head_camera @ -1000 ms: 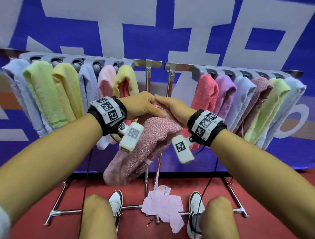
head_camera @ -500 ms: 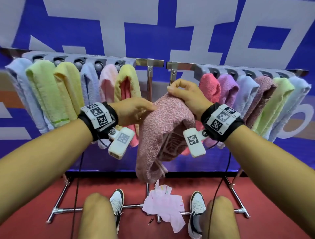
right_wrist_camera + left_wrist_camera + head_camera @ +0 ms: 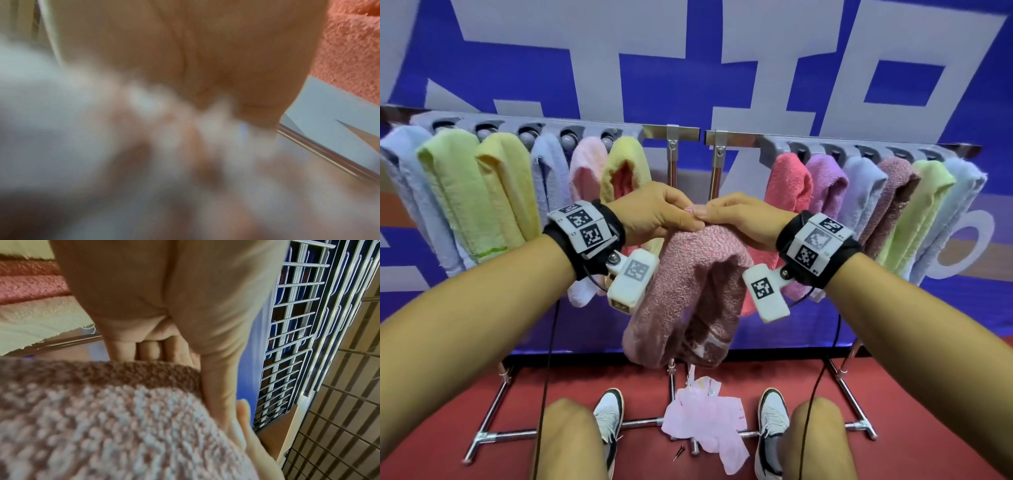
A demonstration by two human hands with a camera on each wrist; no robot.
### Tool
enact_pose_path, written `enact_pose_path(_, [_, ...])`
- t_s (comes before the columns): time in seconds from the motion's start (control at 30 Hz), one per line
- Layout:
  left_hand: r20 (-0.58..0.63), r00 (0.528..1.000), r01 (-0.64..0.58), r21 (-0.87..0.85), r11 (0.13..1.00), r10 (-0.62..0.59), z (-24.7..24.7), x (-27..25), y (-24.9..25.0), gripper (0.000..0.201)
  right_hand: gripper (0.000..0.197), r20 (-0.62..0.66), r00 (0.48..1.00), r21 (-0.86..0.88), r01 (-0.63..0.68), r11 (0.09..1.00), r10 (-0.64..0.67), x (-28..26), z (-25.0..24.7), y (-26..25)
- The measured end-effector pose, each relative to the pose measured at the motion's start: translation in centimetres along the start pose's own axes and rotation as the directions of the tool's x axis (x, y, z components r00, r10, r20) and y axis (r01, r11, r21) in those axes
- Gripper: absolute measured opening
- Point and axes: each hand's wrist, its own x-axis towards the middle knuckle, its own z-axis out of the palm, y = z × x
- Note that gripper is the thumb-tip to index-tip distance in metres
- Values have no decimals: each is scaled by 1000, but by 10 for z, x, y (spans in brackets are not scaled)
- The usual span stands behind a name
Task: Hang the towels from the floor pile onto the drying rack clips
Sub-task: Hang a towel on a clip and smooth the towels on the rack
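A dusty-pink fluffy towel [image 3: 688, 291] hangs folded in front of the drying rack [image 3: 674, 130], in the gap between its two halves. Both hands pinch the towel's top fold, fingertips meeting: left hand [image 3: 654, 212] on the left side, right hand [image 3: 739, 219] on the right. The left wrist view shows curled fingers [image 3: 148, 348] behind the pink towel [image 3: 102, 418]. The right wrist view is blurred, with the palm [image 3: 205, 56] over the towel [image 3: 82, 146]. On the floor below lies a pale pink cloth [image 3: 705, 418].
Several towels hang from grey clips on the left half [image 3: 493, 185] and on the right half [image 3: 859, 192]. The rack's chrome posts [image 3: 671, 164] stand behind my hands. My knees and white shoes [image 3: 606, 421] flank the rack's base on the red floor.
Both hands came together at the towel's top fold, the right hand dropping from near the rail. The towel now hangs folded straight down between my wrists.
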Motion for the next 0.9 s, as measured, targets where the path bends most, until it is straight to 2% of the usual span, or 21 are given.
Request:
enact_pose_path(0.07, [-18,1000,-8,-40,999,7,-1,3,2,15,53,-28,999,37,31,999,-30,-5,-2,-7])
enact_pose_path(0.13, [35,999,13,-69,998,-11,0,4,9,20,52,-90,989,98,124,987,-115,-7,-9,-10])
enact_pose_path(0.2, [139,988,83,-82,993,-71,5,4,17,32,54,-140,976,149,189,971,-169,-10,-14,-15])
enact_pose_path(0.27, [176,974,162,-102,981,-143,11,5,24,34,42,-213,961,100,200,975,-176,-12,-20,-19])
enact_pose_path(0.33, [150,976,177,-127,976,-158,18,8,30,30,40,-282,946,50,182,982,-161,-15,-31,-18])
enact_pose_path(0.43, [117,986,134,-174,976,-115,31,15,35,28,62,-296,954,10,47,999,-42,-23,-46,-11])
enact_pose_path(0.53, [91,991,116,-159,980,-103,44,24,35,31,53,-278,959,-56,-74,996,56,-33,-58,-2])
enact_pose_path(0.6, [92,989,125,-131,983,-114,51,31,34,36,52,-264,959,16,-97,995,98,-40,-66,-1])
enact_pose_path(0.67, [81,991,114,-126,985,-105,56,39,36,38,56,-261,961,94,-72,993,94,-45,-77,-6])
enact_pose_path(0.8, [119,993,16,-226,974,11,63,58,52,41,24,-338,941,177,79,981,-15,-51,-101,-19])
enact_pose_path(0.9, [170,985,8,-237,972,34,66,71,59,30,17,-393,915,167,170,971,-93,-46,-116,-19])
